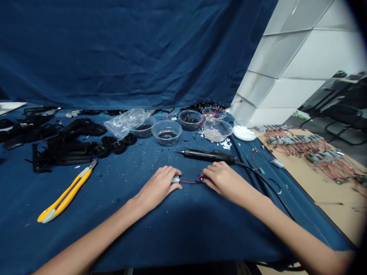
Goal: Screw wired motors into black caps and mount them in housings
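My left hand (159,186) is closed round a small silvery motor (176,179), whose end shows between thumb and fingers. From the motor a red wire (187,181) runs across to my right hand (219,177). The fingertips of that hand pinch the far end of the wire, where a small dark part (201,179) shows; its kind I cannot make out. Just beyond both hands lies a black electric screwdriver (209,155), its bit pointing left and its cable trailing right.
A yellow utility knife (67,193) lies at left, before a heap of black plastic parts (65,147). Clear bowls of small screws (167,134) and a plastic bag (126,122) stand at the back. Many wired motors (327,156) cover the board at right.
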### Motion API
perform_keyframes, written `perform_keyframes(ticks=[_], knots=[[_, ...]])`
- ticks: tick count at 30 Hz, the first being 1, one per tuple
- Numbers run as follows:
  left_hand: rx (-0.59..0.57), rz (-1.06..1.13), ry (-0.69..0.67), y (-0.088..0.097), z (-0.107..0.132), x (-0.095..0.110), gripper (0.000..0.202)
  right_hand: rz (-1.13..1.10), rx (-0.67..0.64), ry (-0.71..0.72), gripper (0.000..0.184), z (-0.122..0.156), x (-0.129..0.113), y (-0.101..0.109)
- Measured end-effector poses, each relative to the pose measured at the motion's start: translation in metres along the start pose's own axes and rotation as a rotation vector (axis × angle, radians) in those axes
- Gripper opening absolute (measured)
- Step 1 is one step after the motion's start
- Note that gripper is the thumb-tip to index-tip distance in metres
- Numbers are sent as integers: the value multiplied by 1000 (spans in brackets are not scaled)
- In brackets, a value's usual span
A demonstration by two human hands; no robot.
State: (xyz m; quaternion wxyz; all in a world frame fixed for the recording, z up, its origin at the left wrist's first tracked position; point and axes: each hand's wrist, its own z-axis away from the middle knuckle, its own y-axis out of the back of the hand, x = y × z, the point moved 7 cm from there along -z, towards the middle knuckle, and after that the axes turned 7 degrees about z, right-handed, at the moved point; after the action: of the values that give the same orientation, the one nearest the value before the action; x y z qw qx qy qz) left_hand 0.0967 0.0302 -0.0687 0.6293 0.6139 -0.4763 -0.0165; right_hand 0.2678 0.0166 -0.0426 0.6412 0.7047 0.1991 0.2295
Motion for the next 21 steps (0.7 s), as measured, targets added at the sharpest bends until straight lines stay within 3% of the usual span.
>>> perform_keyframes(ticks=[2, 5, 8, 12, 15, 18, 21], knots=[[-15, -57, 12, -1, 6, -8, 40, -52, -33, -34, 34, 4, 3, -13], [-13, -73, 58, 6, 17, -19, 37, -180, -18, -63, 57, 6, 7, -15], [-25, -48, 73, 9, 19, -25, 22, -245, 6, -42, 47, -3, 9, -4], [12, -59, 109, 8, 14, -31, 18, -221, 44, -70, 35, -26, 23, 7], [6, -98, 82, 5, 13, -30, 20, -173, 74, -165, 31, -39, 52, 4], [-9, -158, 47, 4, 14, -27, 24, -60, 97, -330, 28, -41, 95, -7], [-20, -215, 22, 3, 15, -25, 25, 70, 32, -470, 26, -32, 140, -25]])
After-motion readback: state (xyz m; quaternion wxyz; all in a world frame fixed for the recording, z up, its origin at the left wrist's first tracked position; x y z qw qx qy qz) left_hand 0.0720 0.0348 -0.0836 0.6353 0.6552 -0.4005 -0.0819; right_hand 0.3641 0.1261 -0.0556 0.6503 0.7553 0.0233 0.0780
